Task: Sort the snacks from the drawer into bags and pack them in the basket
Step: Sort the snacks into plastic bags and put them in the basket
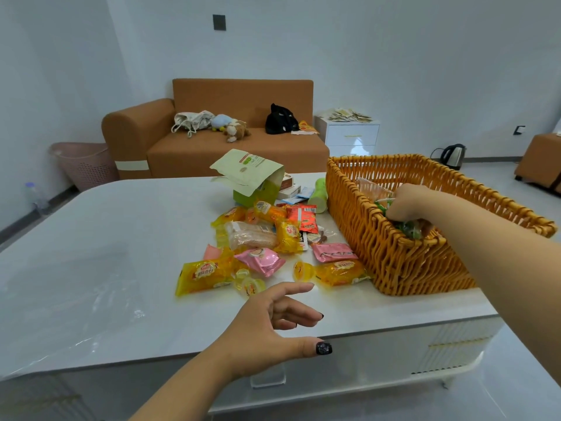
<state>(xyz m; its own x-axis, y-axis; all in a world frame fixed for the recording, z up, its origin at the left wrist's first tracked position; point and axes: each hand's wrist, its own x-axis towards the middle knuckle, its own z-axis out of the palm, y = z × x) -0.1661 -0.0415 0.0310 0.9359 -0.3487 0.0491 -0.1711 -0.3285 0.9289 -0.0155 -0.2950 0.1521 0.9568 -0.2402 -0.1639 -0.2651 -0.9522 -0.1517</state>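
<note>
Fingers (397, 208) of the right hand (408, 202) curled round a clear bag of green sweets (409, 229) inside the wicker basket (394, 262). Left hand (273, 326) hovered spread and empty, nearest the jelly cups (249, 285), with loose snacks (258, 238) lying beyond on the bench (106, 238).

White glossy bench (91, 238); wicker basket (394, 262) on its right part; snack packets (258, 247) heaped just left of basket; green box (258, 192) behind the heap; clear plastic bag (100, 302) far left of basket.
</note>
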